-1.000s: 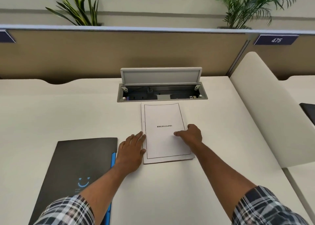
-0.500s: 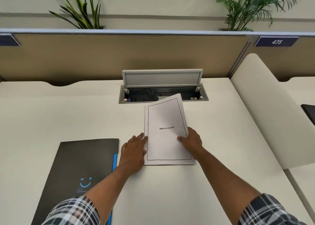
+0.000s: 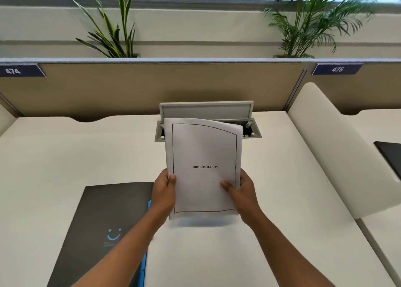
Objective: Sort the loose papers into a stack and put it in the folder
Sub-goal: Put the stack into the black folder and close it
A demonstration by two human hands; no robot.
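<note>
Pinching the paper stack (image 3: 204,167) upright between our left hand (image 3: 163,192) and right hand (image 3: 244,194), we judge the closed folder (image 3: 104,221) lies lower-left, nearer our left.

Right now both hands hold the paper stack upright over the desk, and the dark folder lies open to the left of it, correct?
Not quite: the head view shows the dark folder lying closed, cover up. The rest holds: left hand and right hand hold the paper stack upright over the desk.
</note>
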